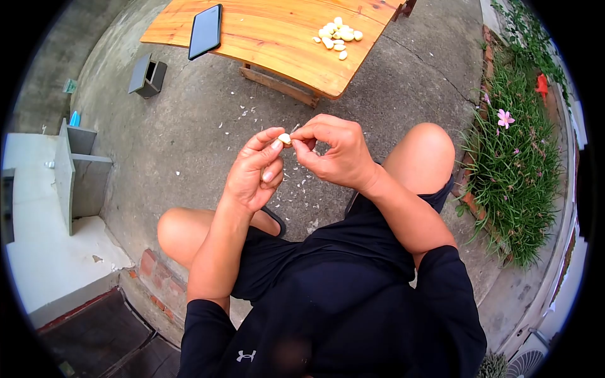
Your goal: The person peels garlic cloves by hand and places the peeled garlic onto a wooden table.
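Note:
My left hand (255, 169) is raised over my lap, its thumb and forefinger closed on a small pale piece (285, 138) that looks like a garlic clove. Its other fingers are curled in, with something pale partly showing between them. My right hand (334, 151) comes in from the right, thumb and forefinger pinched together at the clove's right edge. Whether a bit of skin is in that pinch is too small to tell. Several pale cloves (339, 34) lie in a loose pile on the wooden table (271, 31).
On the table's left edge lies a dark-framed tablet or phone (206, 31). A small grey box (147, 75) stands on the concrete ground (189, 138), where pale flakes are scattered. At the right grows a bed of green plants (517, 170); a white ledge (41, 252) is at the left.

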Demonstrator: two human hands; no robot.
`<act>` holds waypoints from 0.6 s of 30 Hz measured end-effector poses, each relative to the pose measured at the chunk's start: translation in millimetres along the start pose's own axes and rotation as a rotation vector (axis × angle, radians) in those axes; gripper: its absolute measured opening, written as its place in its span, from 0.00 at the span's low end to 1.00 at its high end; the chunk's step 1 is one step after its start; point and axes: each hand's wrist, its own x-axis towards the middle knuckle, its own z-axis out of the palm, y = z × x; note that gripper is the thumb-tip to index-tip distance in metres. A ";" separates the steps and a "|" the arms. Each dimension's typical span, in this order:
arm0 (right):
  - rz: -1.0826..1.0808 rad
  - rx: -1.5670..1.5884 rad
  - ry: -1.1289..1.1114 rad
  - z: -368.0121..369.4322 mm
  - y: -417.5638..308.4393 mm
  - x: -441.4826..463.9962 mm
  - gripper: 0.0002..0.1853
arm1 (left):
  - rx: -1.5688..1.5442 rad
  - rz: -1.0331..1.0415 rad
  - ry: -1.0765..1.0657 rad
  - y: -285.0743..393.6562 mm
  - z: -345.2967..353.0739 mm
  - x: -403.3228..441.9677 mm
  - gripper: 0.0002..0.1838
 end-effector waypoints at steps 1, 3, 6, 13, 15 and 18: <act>-0.006 -0.007 0.008 0.6 -0.2 -0.3 0.06 | 0.004 0.001 -0.002 -0.3 -0.3 0.0 0.12; -0.018 -0.020 0.024 1.6 -0.2 -0.9 0.05 | 0.008 0.002 0.004 -1.0 0.1 -0.4 0.13; -0.036 -0.030 0.020 1.4 0.2 -0.7 0.06 | 0.010 0.006 0.007 -1.9 0.2 0.0 0.13; -0.021 -0.063 0.036 3.9 2.4 -3.5 0.05 | 0.056 0.013 0.090 -5.5 4.3 -0.5 0.13; -0.010 -0.083 0.039 4.7 2.1 -4.3 0.06 | 0.021 0.015 0.043 -8.2 0.2 0.1 0.12; -0.010 -0.113 0.071 7.1 0.8 -3.6 0.07 | -0.034 -0.010 0.029 -4.5 6.1 -1.2 0.13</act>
